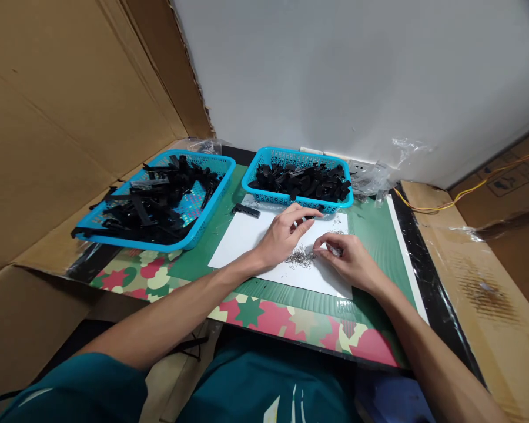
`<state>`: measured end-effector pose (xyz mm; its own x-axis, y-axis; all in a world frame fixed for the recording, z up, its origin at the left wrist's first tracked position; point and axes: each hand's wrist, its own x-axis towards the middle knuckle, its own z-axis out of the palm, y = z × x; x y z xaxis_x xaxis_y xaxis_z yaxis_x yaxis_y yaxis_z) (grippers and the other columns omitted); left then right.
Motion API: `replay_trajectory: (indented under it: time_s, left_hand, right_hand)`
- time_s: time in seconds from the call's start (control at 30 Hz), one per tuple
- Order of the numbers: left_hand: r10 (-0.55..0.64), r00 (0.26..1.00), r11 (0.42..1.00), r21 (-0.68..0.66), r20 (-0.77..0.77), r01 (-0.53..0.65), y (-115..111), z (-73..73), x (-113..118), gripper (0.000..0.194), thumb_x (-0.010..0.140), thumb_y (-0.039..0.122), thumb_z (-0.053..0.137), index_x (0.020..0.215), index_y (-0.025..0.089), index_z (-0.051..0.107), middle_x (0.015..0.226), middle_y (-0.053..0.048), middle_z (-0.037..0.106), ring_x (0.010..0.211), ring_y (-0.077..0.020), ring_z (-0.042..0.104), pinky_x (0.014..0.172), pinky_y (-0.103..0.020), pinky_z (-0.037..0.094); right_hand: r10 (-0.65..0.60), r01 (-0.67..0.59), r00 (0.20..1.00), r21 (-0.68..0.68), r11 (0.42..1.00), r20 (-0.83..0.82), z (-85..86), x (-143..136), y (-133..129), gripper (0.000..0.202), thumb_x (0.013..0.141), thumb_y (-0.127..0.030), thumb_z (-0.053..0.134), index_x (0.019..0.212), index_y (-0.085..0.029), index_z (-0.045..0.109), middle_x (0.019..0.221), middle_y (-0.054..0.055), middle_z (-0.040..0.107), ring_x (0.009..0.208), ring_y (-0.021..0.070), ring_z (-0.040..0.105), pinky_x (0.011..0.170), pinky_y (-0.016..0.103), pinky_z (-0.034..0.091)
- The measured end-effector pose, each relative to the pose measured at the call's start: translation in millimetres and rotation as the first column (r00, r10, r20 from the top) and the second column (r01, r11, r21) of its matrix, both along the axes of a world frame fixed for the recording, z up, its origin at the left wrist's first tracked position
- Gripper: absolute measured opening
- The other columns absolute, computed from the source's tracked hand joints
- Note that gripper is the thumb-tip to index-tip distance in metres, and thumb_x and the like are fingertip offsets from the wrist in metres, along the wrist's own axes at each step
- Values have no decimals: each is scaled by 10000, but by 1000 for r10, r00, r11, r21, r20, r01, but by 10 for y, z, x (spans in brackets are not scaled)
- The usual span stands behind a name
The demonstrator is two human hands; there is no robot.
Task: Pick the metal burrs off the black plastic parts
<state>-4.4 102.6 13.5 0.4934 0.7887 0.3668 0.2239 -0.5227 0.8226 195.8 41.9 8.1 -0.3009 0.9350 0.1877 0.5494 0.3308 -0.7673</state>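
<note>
A white sheet (238, 247) lies on the green table mat, with a pile of tiny metal pieces (300, 257) on it. My left hand (285, 232) is over the sheet, just in front of the right basket, its thumb and fingers bent around something dark and too small to name. At the right side of the pile is my right hand (344, 255), thumb and forefinger brought together; whatever they pinch cannot be made out. One black plastic part (245, 210) rests at the sheet's upper left edge.
Two blue baskets hold black plastic parts: a large one (211, 214) at the left and a smaller one (264, 154) behind my hands. Clear plastic bags (372, 179) and a yellow cable (461, 200) are on the right. Cardboard (70, 106) stands at the left.
</note>
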Motion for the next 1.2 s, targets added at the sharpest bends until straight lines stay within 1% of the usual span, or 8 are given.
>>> replay_trajectory:
  time_s: [0.17,0.37,0.57,0.77,0.87,0.97,1.07,1.2]
  left_hand:
    - [-32,999,998,-63,-34,30,6,14,-26,196,1024,302,548,1074,194,704,1066,-51,650,893,-180,596,784,-313,472]
    - [-46,998,979,-196,41,53,14,42,-26,172,982,331,582,954,188,673,949,-27,612,837,-166,542,754,-303,435]
    - [130,980,833,-553,151,-25,11,111,-19,166,915,338,609,831,200,569,681,43,421,586,-106,355,524,-243,265]
    - [-120,983,852,-495,137,173,-49,111,-19,281,972,438,614,874,176,643,731,18,502,612,-103,387,525,-246,274]
    - [-140,980,891,-414,141,187,-83,90,-1,323,973,490,639,934,170,663,808,1,545,677,-112,431,566,-245,316]
    - [-150,976,853,-479,159,209,-90,78,9,365,960,529,657,937,165,647,767,20,504,636,-98,398,547,-236,290]
    - [-165,968,808,-536,190,243,-90,87,13,406,955,562,653,935,157,639,742,33,468,613,-88,377,535,-227,280]
    - [-170,962,834,-489,211,255,-113,105,20,419,970,568,628,916,153,635,763,22,484,643,-96,394,566,-230,328]
  right_hand:
    - [-147,83,920,-186,979,-363,12,11,13,291,899,-454,759,861,-166,763,570,-75,336,522,96,281,507,259,226]
    - [-304,41,736,-409,912,-605,-80,-43,25,371,791,-491,866,893,-159,737,539,-89,379,476,69,245,465,247,163]
    - [-408,-3,585,-505,863,-701,-1,-98,31,391,730,-461,911,858,-175,676,490,-136,290,454,55,151,445,238,126]
    - [-356,13,625,-446,895,-695,-60,-116,26,364,792,-469,878,903,-177,691,505,-116,339,459,63,199,453,245,132]
    - [-330,61,676,-397,916,-659,-76,-111,22,355,823,-485,853,914,-176,706,534,-100,362,477,69,231,466,249,148]
    - [-322,142,748,-334,932,-581,-49,-103,19,340,833,-487,841,912,-176,728,544,-95,349,496,78,251,483,252,168]
    - [-304,243,818,-185,952,-489,-13,-97,1,232,868,-413,817,904,-188,775,553,-82,361,525,92,299,513,258,230]
    - [-274,333,890,108,937,-366,19,-109,-60,101,908,-299,775,891,-216,828,632,-35,583,560,105,371,543,265,311]
